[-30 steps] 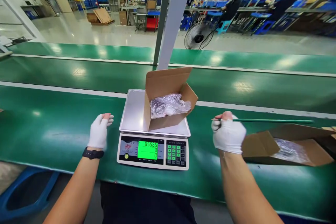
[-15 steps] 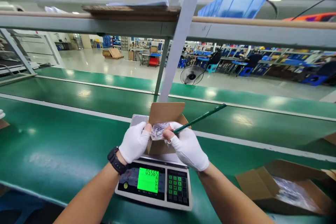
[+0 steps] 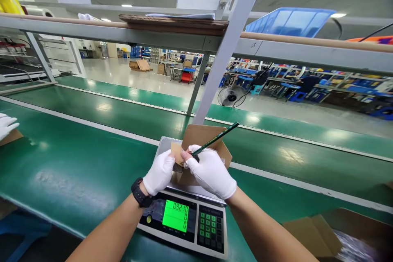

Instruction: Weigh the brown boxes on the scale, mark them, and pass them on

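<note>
Since the frame half a second earlier, the flaps of the cardboard box (image 3: 199, 157) have been pressed down over the shiny bagged contents, which are now hidden, and the green readout on the scale (image 3: 187, 213) has climbed from 0556.5 to about 0921.0, presumably because of the pressure of the hands. The box is stood on the steel pan of the scale, which sits at the near edge of the green counter (image 3: 76, 163), directly before the person.

The left hand (image 3: 159, 172), gloved in white with a dark watch at the wrist, is laid on the left side of the box, its fingers curled over a flap. The right hand (image 3: 211, 172) is pressed on the top of the box, and a green pencil (image 3: 216, 138) is pinched between its fingers, pointing up and away to the right. The two hands are held close together, almost touching.

The weighing seems to have been done and the closing begun; the rear flap is still upright, so the box is judged only partly shut. A second open box (image 3: 331, 233) with similar contents lies at the near right corner. Another person's gloved hand (image 3: 6, 125) is seen at the far left edge.
</note>
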A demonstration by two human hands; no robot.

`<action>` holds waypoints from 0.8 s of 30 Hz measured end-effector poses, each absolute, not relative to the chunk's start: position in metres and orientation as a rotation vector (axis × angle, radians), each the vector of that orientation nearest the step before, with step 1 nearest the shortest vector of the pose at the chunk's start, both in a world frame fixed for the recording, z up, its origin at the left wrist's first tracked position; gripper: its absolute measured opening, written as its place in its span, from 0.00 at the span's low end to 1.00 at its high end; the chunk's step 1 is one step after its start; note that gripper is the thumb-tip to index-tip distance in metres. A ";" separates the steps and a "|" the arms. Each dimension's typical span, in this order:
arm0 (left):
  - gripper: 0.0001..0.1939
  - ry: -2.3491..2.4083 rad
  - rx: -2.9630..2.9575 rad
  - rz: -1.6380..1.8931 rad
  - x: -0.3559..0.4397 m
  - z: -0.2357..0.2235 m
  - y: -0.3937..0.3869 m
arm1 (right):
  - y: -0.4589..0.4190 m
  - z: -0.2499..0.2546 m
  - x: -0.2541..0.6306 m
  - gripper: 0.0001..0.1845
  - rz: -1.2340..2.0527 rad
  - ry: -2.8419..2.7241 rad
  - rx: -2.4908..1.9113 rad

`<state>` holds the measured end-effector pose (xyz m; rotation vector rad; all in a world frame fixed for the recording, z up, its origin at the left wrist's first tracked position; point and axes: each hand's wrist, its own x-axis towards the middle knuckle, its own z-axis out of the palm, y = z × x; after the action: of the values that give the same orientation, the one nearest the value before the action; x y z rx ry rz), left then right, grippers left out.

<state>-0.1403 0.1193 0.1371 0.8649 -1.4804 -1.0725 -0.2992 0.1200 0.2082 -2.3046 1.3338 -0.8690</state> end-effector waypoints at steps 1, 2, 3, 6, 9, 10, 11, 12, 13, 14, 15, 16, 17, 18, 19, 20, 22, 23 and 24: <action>0.28 -1.471 0.866 -1.075 -0.140 0.137 0.119 | 0.120 0.208 -0.299 0.17 -0.879 1.337 -2.305; 0.28 -1.465 0.866 -1.080 -0.140 0.137 0.119 | 0.120 0.207 -0.299 0.17 -0.887 1.342 -2.308; 0.28 -1.463 0.866 -1.087 -0.140 0.137 0.119 | 0.120 0.207 -0.300 0.17 -0.888 1.346 -2.314; 0.27 -1.474 0.857 -1.107 -0.139 0.138 0.120 | 0.119 0.206 -0.300 0.17 -0.874 1.346 -2.335; 0.28 -1.467 0.861 -1.138 -0.138 0.139 0.119 | 0.119 0.207 -0.300 0.17 -0.896 1.346 -2.333; 0.29 -1.465 0.863 -1.144 -0.138 0.139 0.119 | 0.119 0.207 -0.300 0.17 -0.904 1.354 -2.331; 0.29 -1.469 0.866 -1.144 -0.138 0.139 0.119 | 0.119 0.207 -0.300 0.16 -0.905 1.365 -2.329; 0.29 -1.476 0.867 -1.142 -0.138 0.139 0.118 | 0.119 0.207 -0.300 0.16 -0.902 1.374 -2.329; 0.29 -1.482 0.868 -1.141 -0.137 0.139 0.118 | 0.119 0.207 -0.300 0.17 -0.898 1.380 -2.329; 0.29 -1.487 0.869 -1.141 -0.137 0.138 0.118 | 0.120 0.207 -0.300 0.17 -0.895 1.382 -2.330; 0.29 -1.490 0.871 -1.140 -0.136 0.138 0.117 | 0.120 0.207 -0.300 0.17 -0.898 1.383 -2.330; 0.29 -1.493 0.870 -1.138 -0.136 0.138 0.117 | 0.120 0.207 -0.300 0.17 -0.908 1.388 -2.326; 0.28 -1.495 0.866 -1.133 -0.136 0.138 0.117 | 0.120 0.207 -0.300 0.17 -0.919 1.396 -2.322; 0.27 -1.501 0.861 -1.125 -0.136 0.138 0.117 | 0.120 0.206 -0.300 0.17 -0.928 1.406 -2.319; 0.27 -1.509 0.854 -1.115 -0.136 0.139 0.117 | 0.120 0.206 -0.300 0.17 -0.928 1.415 -2.318; 0.26 -1.516 0.848 -1.108 -0.137 0.139 0.117 | 0.120 0.207 -0.300 0.17 -0.921 1.419 -2.320; 0.26 -1.518 0.848 -1.110 -0.137 0.141 0.118 | 0.119 0.207 -0.300 0.16 -0.915 1.401 -2.319; 0.26 -1.511 0.853 -1.112 -0.137 0.142 0.119 | 0.118 0.207 -0.301 0.16 -0.929 1.370 -2.306; 0.26 -1.502 0.856 -1.116 -0.137 0.143 0.119 | 0.118 0.207 -0.302 0.16 -0.964 1.327 -2.271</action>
<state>-0.1367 0.1187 0.1428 0.8561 -1.5021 -1.1161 -0.3016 0.1178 0.2066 -2.2712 1.3274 -0.9636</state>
